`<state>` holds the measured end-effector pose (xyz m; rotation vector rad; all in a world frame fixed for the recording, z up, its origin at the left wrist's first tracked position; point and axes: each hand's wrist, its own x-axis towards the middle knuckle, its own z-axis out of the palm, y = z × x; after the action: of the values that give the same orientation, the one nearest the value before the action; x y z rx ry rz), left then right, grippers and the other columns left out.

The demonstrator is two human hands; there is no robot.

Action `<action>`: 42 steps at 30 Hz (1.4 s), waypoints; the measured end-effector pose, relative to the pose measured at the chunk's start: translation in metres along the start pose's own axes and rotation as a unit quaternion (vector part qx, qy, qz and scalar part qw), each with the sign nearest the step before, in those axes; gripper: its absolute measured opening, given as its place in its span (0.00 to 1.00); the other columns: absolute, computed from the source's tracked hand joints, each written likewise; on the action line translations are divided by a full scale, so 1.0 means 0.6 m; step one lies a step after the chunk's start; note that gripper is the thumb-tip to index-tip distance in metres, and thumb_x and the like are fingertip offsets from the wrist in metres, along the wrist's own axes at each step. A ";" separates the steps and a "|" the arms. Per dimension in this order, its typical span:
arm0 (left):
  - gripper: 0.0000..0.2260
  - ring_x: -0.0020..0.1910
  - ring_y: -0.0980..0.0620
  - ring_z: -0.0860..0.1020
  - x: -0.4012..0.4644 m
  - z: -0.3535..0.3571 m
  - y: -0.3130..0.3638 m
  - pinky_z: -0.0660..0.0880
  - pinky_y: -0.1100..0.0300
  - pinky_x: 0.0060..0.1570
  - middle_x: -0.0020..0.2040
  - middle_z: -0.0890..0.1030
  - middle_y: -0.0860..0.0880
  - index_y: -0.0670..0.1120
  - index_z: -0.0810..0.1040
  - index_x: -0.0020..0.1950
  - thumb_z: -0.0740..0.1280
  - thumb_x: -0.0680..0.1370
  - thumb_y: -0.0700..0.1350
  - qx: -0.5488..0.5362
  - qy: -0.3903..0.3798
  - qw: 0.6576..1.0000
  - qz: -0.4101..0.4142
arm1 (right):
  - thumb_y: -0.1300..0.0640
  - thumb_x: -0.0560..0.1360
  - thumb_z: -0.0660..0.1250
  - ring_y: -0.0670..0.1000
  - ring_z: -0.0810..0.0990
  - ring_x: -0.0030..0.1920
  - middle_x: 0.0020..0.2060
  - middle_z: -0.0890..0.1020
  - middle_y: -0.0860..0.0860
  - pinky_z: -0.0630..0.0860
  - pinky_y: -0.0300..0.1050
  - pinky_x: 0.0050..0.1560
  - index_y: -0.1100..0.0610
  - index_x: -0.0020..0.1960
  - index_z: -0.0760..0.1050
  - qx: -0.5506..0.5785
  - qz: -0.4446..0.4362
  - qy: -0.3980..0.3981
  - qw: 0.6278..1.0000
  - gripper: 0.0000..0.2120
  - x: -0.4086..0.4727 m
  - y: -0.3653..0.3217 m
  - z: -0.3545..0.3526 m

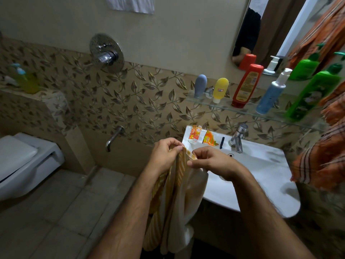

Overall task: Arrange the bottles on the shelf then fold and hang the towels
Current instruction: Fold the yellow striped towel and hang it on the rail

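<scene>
A cream towel with yellow stripes (175, 199) hangs down in front of me, left of the white sink (261, 176). My left hand (165, 156) pinches its top edge, and my right hand (211, 161) pinches the same edge close beside it. On the glass shelf (242, 111) above the sink stand a grey bottle (200, 86), a yellow bottle (220, 90), a red bottle (247, 85), a blue pump bottle (271, 94) and a green bottle (311, 96). An orange checked towel (324, 154) hangs at the right edge.
A tap (239, 137) and two orange sachets (202, 137) sit on the sink's back rim. A mirror (261, 30) hangs above the shelf. A toilet (24, 161) stands at left, a shower mixer (106, 53) and spout (113, 137) on the leaf-patterned wall.
</scene>
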<state>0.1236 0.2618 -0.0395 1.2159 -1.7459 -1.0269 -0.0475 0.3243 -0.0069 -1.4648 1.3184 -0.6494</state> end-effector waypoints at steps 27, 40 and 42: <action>0.07 0.44 0.62 0.80 -0.009 0.010 -0.021 0.76 0.63 0.51 0.45 0.84 0.50 0.43 0.83 0.53 0.70 0.76 0.39 -0.118 -0.100 0.988 -0.023 | 0.54 0.77 0.70 0.46 0.72 0.37 0.34 0.77 0.52 0.68 0.44 0.39 0.60 0.44 0.80 -0.075 -0.013 0.134 0.988 0.09 0.020 0.005 0.005; 0.04 0.42 0.56 0.79 0.016 0.017 -0.029 0.71 0.73 0.39 0.42 0.82 0.51 0.44 0.83 0.48 0.69 0.76 0.41 -0.017 0.059 0.994 -0.095 | 0.54 0.76 0.71 0.54 0.80 0.39 0.42 0.84 0.63 0.74 0.53 0.44 0.60 0.43 0.82 -0.049 0.041 0.125 0.990 0.09 -0.033 -0.006 -0.053; 0.05 0.47 0.54 0.80 0.015 0.019 -0.031 0.75 0.66 0.46 0.44 0.83 0.51 0.45 0.84 0.49 0.70 0.76 0.42 -0.029 0.049 0.993 -0.100 | 0.55 0.76 0.71 0.53 0.81 0.39 0.41 0.85 0.60 0.78 0.54 0.46 0.58 0.42 0.83 -0.062 0.030 0.165 0.984 0.07 -0.027 -0.003 -0.051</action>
<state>0.1173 0.2512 -0.0595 1.4026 -1.5321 -1.1059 -0.0780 0.3292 0.0089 -1.4528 1.6772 -0.8073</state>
